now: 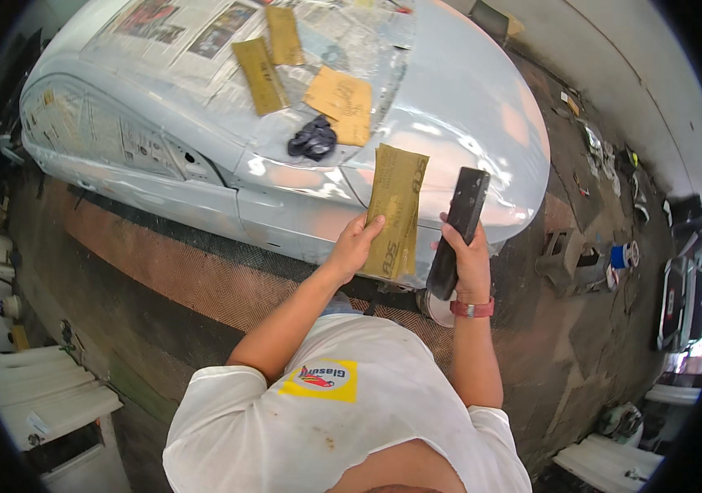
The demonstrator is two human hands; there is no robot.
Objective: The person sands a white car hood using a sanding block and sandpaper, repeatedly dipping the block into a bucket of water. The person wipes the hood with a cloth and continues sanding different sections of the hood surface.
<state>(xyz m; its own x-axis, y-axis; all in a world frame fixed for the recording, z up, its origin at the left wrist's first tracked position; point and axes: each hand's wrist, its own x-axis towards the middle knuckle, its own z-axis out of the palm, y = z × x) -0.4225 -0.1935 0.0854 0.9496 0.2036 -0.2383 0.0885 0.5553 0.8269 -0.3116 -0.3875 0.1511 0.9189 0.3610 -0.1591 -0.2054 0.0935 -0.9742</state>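
My left hand [354, 245] grips a few long strips of yellow-brown sandpaper [398, 201], thumb on top, their printed backs facing up. My right hand [471, 261] is wrapped round a long black sanding block [467, 205], held upright a little to the right of the strips. Both hands are in front of a car body [285, 222] in pale grey primer with pinkish patches. On its newspaper-covered windscreen lie two more sandpaper strips [260, 76], some folded orange-yellow sheets [349, 103] and a crumpled black bundle [312, 138].
A round can [437, 309] stands low behind my right wrist. Farther right on the floor are a grey plastic part [568, 259] and a blue-and-white can [624, 255]. White panels [47, 390] lie at the lower left. A wall [638, 57] rises beyond the car.
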